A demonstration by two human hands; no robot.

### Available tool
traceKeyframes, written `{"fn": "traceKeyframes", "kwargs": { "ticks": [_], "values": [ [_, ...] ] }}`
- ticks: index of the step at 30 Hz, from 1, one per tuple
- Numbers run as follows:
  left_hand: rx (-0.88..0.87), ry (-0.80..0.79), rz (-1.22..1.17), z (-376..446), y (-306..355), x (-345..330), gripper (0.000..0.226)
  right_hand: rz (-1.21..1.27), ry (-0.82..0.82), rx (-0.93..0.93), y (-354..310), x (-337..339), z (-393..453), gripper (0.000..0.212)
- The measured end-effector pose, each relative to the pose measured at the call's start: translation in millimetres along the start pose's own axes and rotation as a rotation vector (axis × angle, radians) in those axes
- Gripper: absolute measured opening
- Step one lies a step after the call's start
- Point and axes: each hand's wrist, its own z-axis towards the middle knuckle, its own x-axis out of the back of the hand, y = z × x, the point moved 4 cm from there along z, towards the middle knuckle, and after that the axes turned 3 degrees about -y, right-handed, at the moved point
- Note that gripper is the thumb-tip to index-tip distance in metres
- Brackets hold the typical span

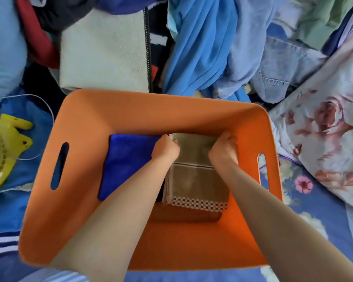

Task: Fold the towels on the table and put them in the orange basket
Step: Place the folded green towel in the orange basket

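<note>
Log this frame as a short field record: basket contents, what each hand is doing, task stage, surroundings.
basket: orange basket
contents: folded blue towel on the left, folded brown towel on the right, side by side
left hand: left hand grips the brown towel's far left corner
right hand: right hand grips its far right corner
stage: brown towel being set down in the basket
surroundings: heaped clothes behind, yellow fan at left

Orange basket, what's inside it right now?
Inside the basket lie a folded blue towel and a folded tan towel, gripped by both hands. A brown layer shows beneath; the arms cover the rest.
</note>
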Motion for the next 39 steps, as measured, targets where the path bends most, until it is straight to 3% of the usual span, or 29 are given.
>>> {"fn": "traceKeyframes", "kwargs": {
  "ticks": [3,5,7,10,12,18,23,28,32,39],
  "values": [
    [0.049,0.071,-0.039,9,-7,-8,0.036,0.101,0.169,0.025,6,-15,4,0.039],
    [0.011,0.164,-0.113,8,-11,-13,0.036,0.140,0.241,0.055,9,-26,-1,0.041],
    [-0.141,0.238,-0.127,1,-14,-23,0.043,0.042,0.215,0.196,11,-40,-8,0.047],
    [-0.336,0.248,0.041,-6,-20,-42,0.058,-0.233,0.147,0.440,17,-63,-15,0.052],
    [-0.367,0.260,0.114,-2,-23,-51,0.058,-0.296,0.129,0.429,24,-68,-12,0.056],
    [-0.252,0.362,0.269,10,-30,-60,0.059,-0.270,0.027,0.382,31,-75,3,0.060],
    [-0.147,0.200,0.427,12,-28,-52,0.063,-0.315,-0.103,0.350,27,-71,6,0.061],
    [-0.172,0.130,0.667,-6,-13,-14,0.059,-0.321,-0.208,0.343,13,-31,-6,0.061],
    [-0.245,0.171,0.852,-41,12,26,0.041,-0.240,-0.094,0.428,2,26,-33,0.051],
    [-0.350,0.402,0.862,-152,93,116,0.035,-0.265,0.097,0.621,-33,149,-120,0.043]
  ]
}}
